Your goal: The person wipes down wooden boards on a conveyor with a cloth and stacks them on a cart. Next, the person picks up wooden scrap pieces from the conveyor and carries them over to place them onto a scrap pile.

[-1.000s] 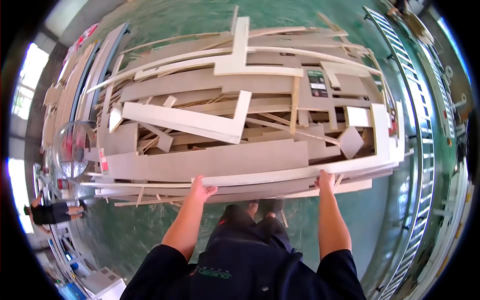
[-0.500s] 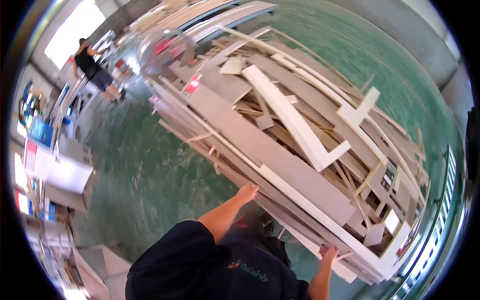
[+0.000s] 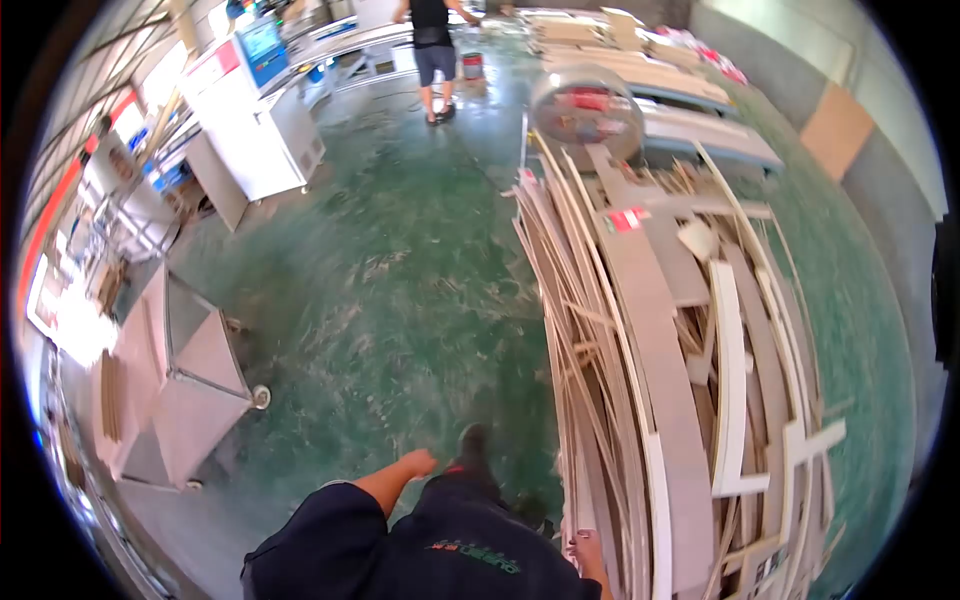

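Note:
My left hand (image 3: 417, 463) hangs over the green floor in front of my body, away from the boards, its fingers curled with nothing visible in them. At the near left edge of a long pile of offcut boards (image 3: 650, 330) is my right hand (image 3: 584, 548), touching or very near the edge; its fingers are too small and blurred to read. White L-shaped strips (image 3: 729, 370) and a red label (image 3: 627, 219) lie on top of the pile.
A wheeled cart (image 3: 190, 370) stands at the left, a white cabinet (image 3: 285, 140) beyond it. Another person (image 3: 432, 45) stands at a far bench. A round clear-looking object (image 3: 588, 115) is past the pile's far end; stacked boards (image 3: 620, 62) lie behind.
The view has swung left, so the pile now runs along my right side. My left hand has come off the pile's edge; my right hand stays beside it.

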`<state>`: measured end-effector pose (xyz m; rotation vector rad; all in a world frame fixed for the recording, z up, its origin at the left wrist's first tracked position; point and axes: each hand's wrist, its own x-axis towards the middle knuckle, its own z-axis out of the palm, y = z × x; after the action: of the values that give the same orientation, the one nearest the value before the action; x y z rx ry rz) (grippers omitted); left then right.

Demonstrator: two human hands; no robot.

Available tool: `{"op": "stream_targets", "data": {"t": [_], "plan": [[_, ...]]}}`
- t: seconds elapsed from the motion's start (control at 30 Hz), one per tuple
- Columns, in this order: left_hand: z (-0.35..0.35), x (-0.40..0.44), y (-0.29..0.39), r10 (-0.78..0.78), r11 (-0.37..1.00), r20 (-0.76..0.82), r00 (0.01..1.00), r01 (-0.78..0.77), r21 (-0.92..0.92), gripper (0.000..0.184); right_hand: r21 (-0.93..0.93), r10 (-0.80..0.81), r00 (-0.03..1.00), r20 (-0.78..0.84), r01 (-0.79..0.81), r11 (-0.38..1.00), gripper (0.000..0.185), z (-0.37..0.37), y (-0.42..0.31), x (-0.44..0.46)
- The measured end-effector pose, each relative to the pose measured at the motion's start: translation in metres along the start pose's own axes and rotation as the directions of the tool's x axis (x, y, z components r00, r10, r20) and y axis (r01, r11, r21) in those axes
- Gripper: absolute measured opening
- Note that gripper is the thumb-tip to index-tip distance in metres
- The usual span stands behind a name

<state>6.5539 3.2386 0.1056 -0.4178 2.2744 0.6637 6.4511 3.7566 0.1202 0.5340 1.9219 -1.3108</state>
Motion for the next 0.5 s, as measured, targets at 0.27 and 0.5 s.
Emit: {"op": "stream_targets", "data": {"t": [0.27,0.5], "plan": [[-0.042,0.037,-0.099,-0.321,0.856,-0.130,0.938,0.229,-0.464,0.060,0.039,0.002,0.998,-0.069,0.001,0.999,0.032,0.043,-0.191,0.119],[-0.253,0.048,-0.168,-0.363,0.828,-0.346,0.865,0.129,-0.546,0.046,-0.621,-0.406,0.630,0.662,0.764,0.172,0.032,0.172,-0.235,0.232]]}}
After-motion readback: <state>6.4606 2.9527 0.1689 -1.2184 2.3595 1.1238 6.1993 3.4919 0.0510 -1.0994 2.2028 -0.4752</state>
